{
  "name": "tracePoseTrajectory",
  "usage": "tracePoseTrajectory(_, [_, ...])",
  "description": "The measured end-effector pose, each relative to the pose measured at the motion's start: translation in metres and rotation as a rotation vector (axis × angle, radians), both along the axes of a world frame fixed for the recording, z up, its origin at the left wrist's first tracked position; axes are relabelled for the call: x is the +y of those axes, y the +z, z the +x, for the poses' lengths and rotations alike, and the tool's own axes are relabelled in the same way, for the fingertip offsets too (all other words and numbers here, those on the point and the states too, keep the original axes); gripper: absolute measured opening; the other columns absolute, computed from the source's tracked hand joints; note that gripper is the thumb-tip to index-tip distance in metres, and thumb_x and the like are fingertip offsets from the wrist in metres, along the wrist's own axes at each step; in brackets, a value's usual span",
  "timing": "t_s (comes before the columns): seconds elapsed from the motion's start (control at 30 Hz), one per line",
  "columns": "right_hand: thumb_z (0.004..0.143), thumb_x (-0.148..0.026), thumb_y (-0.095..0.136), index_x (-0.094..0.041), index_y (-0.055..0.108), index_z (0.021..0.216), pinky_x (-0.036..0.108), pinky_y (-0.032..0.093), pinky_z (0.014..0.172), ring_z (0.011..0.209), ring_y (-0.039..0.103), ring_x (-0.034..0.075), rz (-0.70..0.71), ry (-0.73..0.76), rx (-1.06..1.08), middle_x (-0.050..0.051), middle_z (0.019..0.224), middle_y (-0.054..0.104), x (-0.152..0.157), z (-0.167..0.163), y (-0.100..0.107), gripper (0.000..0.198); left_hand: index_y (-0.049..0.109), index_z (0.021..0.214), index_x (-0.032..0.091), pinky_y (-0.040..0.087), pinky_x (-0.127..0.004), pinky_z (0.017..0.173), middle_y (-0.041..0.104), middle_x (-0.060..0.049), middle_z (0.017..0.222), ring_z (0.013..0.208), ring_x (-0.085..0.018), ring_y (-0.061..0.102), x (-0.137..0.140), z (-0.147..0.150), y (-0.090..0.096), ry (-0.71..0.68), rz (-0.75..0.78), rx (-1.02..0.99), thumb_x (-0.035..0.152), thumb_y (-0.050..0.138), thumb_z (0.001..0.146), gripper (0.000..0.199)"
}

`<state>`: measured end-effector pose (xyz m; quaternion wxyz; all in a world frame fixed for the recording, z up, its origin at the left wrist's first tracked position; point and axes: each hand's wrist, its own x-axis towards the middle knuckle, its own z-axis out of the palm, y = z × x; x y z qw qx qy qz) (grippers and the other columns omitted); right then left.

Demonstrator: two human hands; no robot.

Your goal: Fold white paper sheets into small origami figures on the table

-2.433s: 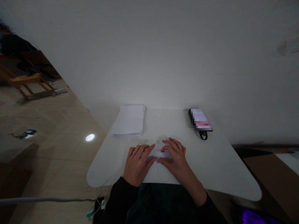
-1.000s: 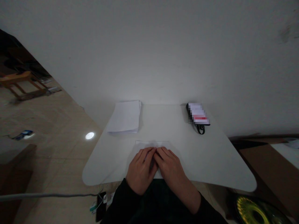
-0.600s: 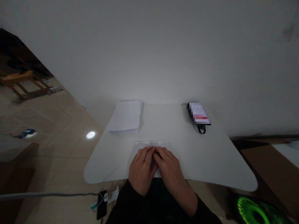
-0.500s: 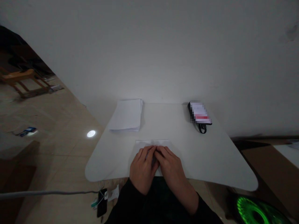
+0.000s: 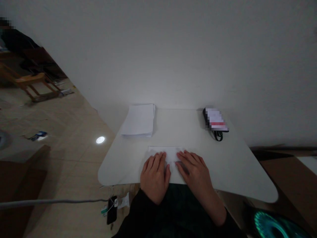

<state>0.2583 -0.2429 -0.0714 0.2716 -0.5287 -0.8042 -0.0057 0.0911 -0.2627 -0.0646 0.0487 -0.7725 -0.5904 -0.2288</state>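
Observation:
A white sheet of paper (image 5: 172,153) lies near the front edge of the white table, with a crosswise edge or fold line showing between my hands. My left hand (image 5: 155,175) rests flat on its left part, fingers stretched forward and thumb apart. On the right part lies my right hand (image 5: 195,168), its fingers extended and angled towards the upper left. Both palms face down, and part of the paper is hidden under them.
A stack of white paper (image 5: 138,119) lies at the table's back left. At the back right is a black-edged case (image 5: 216,119) with a loop strap. A phone (image 5: 112,210) and cables hang below the table's front edge. A glowing fan (image 5: 268,224) stands at lower right.
My hands were close together with fingertips meeting over the paper. Now they have spread apart, the right one moving right, and lie flat. The view has shifted slightly.

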Motion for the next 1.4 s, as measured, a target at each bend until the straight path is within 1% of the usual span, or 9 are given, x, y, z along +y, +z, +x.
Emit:
tracePoseTrajectory(0.17, [0.092, -0.026, 0.053, -0.017, 0.063, 0.118, 0.042, 0.041, 0.098, 0.116, 0.056, 0.024, -0.009, 0.005, -0.009, 0.006, 0.121, 0.066, -0.003, 0.001, 0.0, 0.029, 0.052, 0.13, 0.013, 0.041, -0.05, 0.097, 0.06, -0.013, 0.129, 0.118, -0.031, 0.054, -0.009, -0.004, 0.002, 0.059, 0.021, 0.019, 0.03, 0.05, 0.089, 0.044])
tracePoseTrajectory(0.3, [0.092, -0.029, 0.053, -0.019, 0.062, 0.12, 0.043, 0.041, 0.099, 0.118, 0.055, 0.025, -0.016, 0.002, -0.016, 0.006, 0.121, 0.066, -0.008, 0.003, 0.0, 0.031, 0.057, 0.125, 0.019, 0.038, -0.053, 0.097, 0.064, -0.009, 0.124, 0.116, -0.029, 0.057, -0.008, -0.029, 0.01, 0.061, 0.034, 0.055, 0.026, 0.048, 0.091, 0.036])
tracePoseTrajectory(0.4, [0.092, -0.034, 0.054, -0.018, 0.061, 0.121, 0.044, 0.04, 0.101, 0.119, 0.054, 0.025, -0.027, 0.017, -0.013, 0.007, 0.122, 0.065, -0.012, 0.004, 0.0, 0.034, 0.062, 0.116, 0.023, 0.039, -0.053, 0.098, 0.067, -0.006, 0.119, 0.112, -0.026, 0.06, 0.003, -0.06, 0.02, -0.027, -0.002, 0.058, 0.026, 0.047, 0.092, 0.029])
tracePoseTrajectory(0.53, [0.093, -0.034, 0.052, -0.018, 0.059, 0.124, 0.046, 0.037, 0.105, 0.122, 0.051, 0.026, -0.049, 0.044, -0.009, 0.008, 0.124, 0.064, -0.014, 0.006, 0.0, 0.036, 0.068, 0.099, 0.018, 0.052, -0.041, 0.088, 0.071, -0.007, 0.107, 0.101, -0.022, 0.065, 0.02, -0.088, 0.036, -0.211, -0.062, -0.022, 0.028, 0.046, 0.092, 0.025])
tracePoseTrajectory(0.67, [0.094, -0.033, 0.05, -0.018, 0.058, 0.125, 0.047, 0.039, 0.103, 0.124, 0.051, 0.026, -0.048, 0.068, -0.012, 0.009, 0.125, 0.063, -0.014, 0.008, -0.001, 0.035, 0.057, 0.124, 0.019, 0.049, -0.039, 0.1, 0.063, -0.009, 0.125, 0.117, -0.019, 0.057, 0.022, -0.069, 0.042, -0.375, -0.056, -0.114, 0.024, 0.047, 0.092, 0.034])
tracePoseTrajectory(0.8, [0.094, -0.03, 0.05, -0.018, 0.058, 0.125, 0.047, 0.038, 0.104, 0.124, 0.051, 0.025, -0.058, 0.071, -0.021, 0.009, 0.125, 0.063, -0.014, 0.009, -0.002, 0.034, 0.049, 0.133, 0.019, 0.043, -0.041, 0.107, 0.058, -0.009, 0.132, 0.126, -0.019, 0.05, 0.016, -0.033, 0.027, -0.621, -0.208, -0.108, 0.026, 0.051, 0.089, 0.044])
tracePoseTrajectory(0.93, [0.094, -0.027, 0.049, -0.018, 0.056, 0.127, 0.047, 0.036, 0.105, 0.125, 0.049, 0.025, -0.068, 0.074, -0.009, 0.009, 0.127, 0.062, -0.015, 0.009, -0.002, 0.035, 0.045, 0.135, 0.017, 0.04, -0.043, 0.109, 0.053, -0.011, 0.138, 0.13, -0.021, 0.046, 0.013, -0.035, 0.014, -0.563, -0.192, -0.087, 0.027, 0.056, 0.085, 0.052])
tracePoseTrajectory(1.2, [0.093, -0.028, 0.05, -0.02, 0.058, 0.125, 0.048, 0.038, 0.103, 0.124, 0.05, 0.025, -0.06, 0.062, 0.006, 0.009, 0.124, 0.063, -0.015, 0.007, 0.0, 0.034, 0.047, 0.134, 0.022, 0.044, -0.042, 0.104, 0.056, -0.01, 0.134, 0.124, -0.021, 0.053, 0.019, -0.094, 0.025, -0.519, -0.172, -0.015, 0.033, 0.063, 0.082, 0.056])
tracePoseTrajectory(1.4, [0.093, -0.029, 0.051, -0.02, 0.057, 0.126, 0.048, 0.037, 0.103, 0.124, 0.048, 0.027, -0.081, 0.045, -0.006, 0.008, 0.126, 0.062, -0.016, 0.005, 0.003, 0.035, 0.053, 0.128, 0.023, 0.045, -0.042, 0.102, 0.063, -0.009, 0.125, 0.118, -0.02, 0.058, 0.024, -0.103, 0.023, -0.546, -0.174, -0.068, 0.032, 0.067, 0.078, 0.052])
